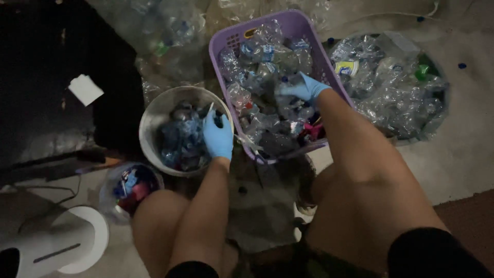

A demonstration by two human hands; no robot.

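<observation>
The crushed clear plastic bottles (267, 77) fill the lilac slotted plastic basket (303, 25) at the scene's middle, far from the knees. They look light, crackly and springy, likely slick in gloves; a neck or a folded ridge seems the surest place to take hold. They are transparent, dented, some with blue label scraps. The right hand (301, 88), in a blue glove, reaches into the pile, its grip curled on a bottle, though how firmly I cannot tell. The left hand (218, 135), also gloved, rests over the round grey metal bowl (154, 116) of stripped labels to the left, fingers loosely bent around something thin I cannot make out. A second heap of bottles (391, 92) lies on the floor at far right; a small tub of coloured caps (131, 188) sits near left.
</observation>
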